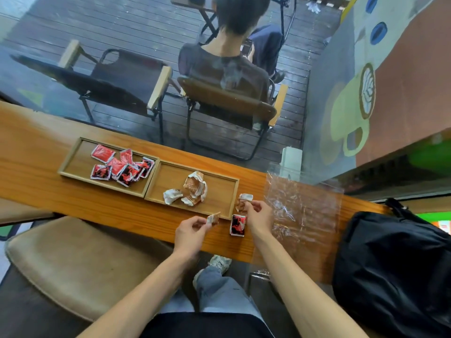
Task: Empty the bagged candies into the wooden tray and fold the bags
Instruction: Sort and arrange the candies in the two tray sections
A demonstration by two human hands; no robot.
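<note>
Two wooden trays sit side by side on the counter. The left tray (73, 159) holds several red candy packets (122, 165). The right tray (220, 191) holds a few brown-and-white candy packets (194, 189). My left hand (191, 230) pinches one brown-and-white candy packet (214, 218) just in front of the right tray. My right hand (258, 215) holds another brown-and-white packet (242, 201) at that tray's right corner. A single red packet (237, 225) lies on the counter between my hands. A clear plastic bag (302, 211) lies flat to the right.
The narrow wooden counter (36, 152) runs along a window. A black bag (393, 267) rests at its right end. A white cylinder (291, 159) stands behind the plastic bag. Outside the glass a person sits in a chair (227, 101). A tan stool (80, 262) stands lower left.
</note>
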